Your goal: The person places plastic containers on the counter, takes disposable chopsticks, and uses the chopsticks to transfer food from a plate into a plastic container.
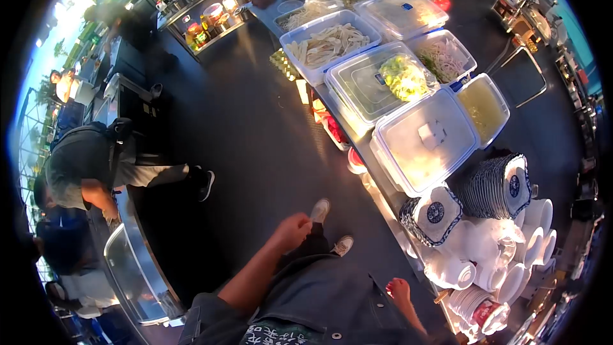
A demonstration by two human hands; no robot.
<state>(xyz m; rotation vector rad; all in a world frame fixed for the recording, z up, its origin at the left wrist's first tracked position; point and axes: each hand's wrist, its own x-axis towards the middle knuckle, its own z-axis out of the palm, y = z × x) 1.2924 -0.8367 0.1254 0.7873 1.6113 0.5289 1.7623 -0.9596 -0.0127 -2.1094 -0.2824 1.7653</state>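
Observation:
My left hand (292,231) hangs in front of my dark apron (319,291), above the floor near my shoes (320,211). Its fingers are curled closed, and nothing shows in them. Down at my other side, my right hand (399,290) is also curled, with no object visible in it. The nearest things to it are stacked white foam bowls (476,310) on the long counter. Farther up the counter stand stacks of blue-patterned plates (435,212) and a lidded plastic container (424,137).
More containers hold pale strips (332,45), shredded food (440,57) and liquid (482,108). A bag of chopped greens (405,78) lies on a lid. To the left, a person (83,160) bends at a metal counter (150,262). Dark floor (255,121) runs between the counters.

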